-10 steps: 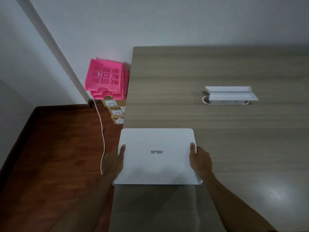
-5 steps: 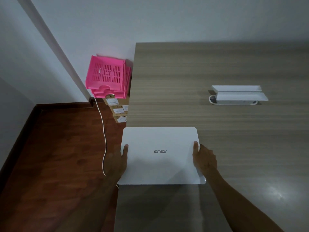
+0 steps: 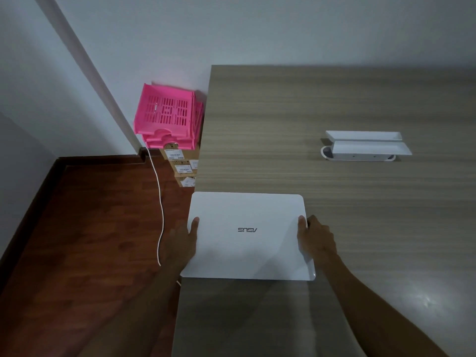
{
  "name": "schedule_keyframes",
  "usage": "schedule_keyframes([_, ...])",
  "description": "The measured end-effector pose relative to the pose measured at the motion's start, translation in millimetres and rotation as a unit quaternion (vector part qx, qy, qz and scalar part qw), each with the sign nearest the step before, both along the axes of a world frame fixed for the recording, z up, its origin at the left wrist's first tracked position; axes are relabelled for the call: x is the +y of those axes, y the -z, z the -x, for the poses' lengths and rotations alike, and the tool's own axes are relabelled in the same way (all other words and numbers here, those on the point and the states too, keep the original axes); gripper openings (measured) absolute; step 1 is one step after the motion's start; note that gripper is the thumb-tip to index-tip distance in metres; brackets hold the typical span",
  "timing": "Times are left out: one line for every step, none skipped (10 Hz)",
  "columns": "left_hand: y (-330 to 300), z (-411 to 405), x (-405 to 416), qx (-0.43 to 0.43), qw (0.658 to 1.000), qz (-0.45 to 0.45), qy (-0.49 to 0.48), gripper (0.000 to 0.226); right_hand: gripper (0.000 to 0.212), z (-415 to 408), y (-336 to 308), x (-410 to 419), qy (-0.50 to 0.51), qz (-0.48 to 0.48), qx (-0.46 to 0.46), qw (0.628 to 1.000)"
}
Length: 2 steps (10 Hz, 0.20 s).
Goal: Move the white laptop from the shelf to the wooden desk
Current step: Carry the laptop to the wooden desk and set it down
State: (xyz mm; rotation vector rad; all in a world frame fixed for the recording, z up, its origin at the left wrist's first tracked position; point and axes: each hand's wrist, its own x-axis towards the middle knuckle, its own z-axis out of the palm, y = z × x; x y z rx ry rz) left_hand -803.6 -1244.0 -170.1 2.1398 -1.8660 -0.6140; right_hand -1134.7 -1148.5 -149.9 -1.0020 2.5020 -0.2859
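The closed white laptop (image 3: 248,237), with a grey logo on its lid, lies flat over the near left part of the wooden desk (image 3: 322,104). Its left edge sticks out slightly past the desk's left side. My left hand (image 3: 183,243) grips the laptop's left edge, thumb on the lid. My right hand (image 3: 314,237) grips its right edge in the same way. Whether the laptop rests on the desk or hovers just above it cannot be told. No shelf is in view.
A white power strip box (image 3: 364,146) sits on the desk at the right. Left of the desk, pink plastic baskets (image 3: 164,117) sit on stacked cardboard boxes (image 3: 183,164). A white cable (image 3: 159,202) trails over the dark wood floor (image 3: 85,228).
The laptop and both hands have shifted slightly right, further over the desk. The view has drifted a little, so the power strip box sits further right in the frame.
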Motion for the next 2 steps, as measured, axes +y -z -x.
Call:
schedule_keyframes([-15.5,-0.2,8.3,-0.024,0.999,-0.043,0.005,0.076,0.049,-1.4,-15.6,5.0,-0.023,0.015,-0.014,1.000])
schedule_keyframes([-22.5,-8.3,29.4,-0.013,1.000,-0.010,0.025,0.058,0.047,-11.1,-25.7,23.0,-0.093,0.060,-0.012,0.994])
